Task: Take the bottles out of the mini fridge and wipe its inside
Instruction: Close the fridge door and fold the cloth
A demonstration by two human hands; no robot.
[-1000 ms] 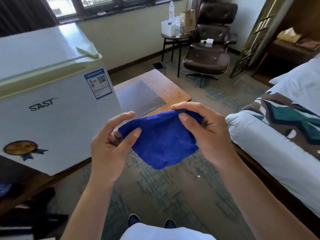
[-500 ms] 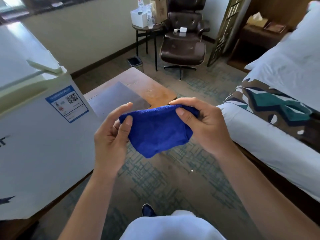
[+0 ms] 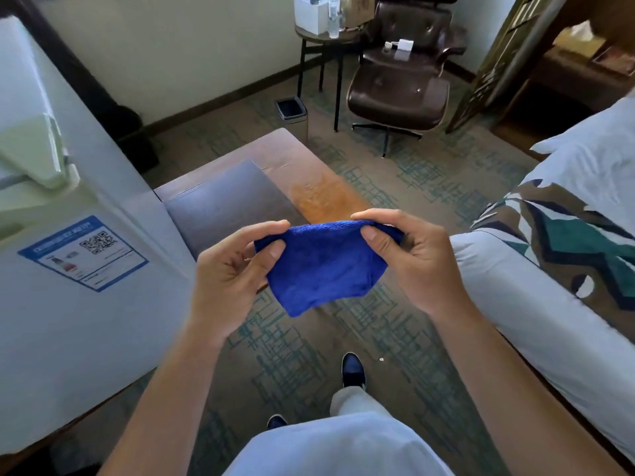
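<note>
A blue cloth hangs between both my hands at chest height. My left hand pinches its left top corner between thumb and fingers. My right hand pinches its right top edge the same way. The white mini fridge stands to my left on a low wooden desk, with its door shut and a blue-edged label on the front. No bottles from the fridge are in view.
The wooden desk top with a dark mat runs beside the fridge. A bed with a patterned runner lies on the right. A brown lounge chair, a side table with a bottle, and a small bin stand at the back.
My view has swung right and down, so the fridge slid to the left edge. Both hands kept hold of the cloth and drew its top edge a little tighter.
</note>
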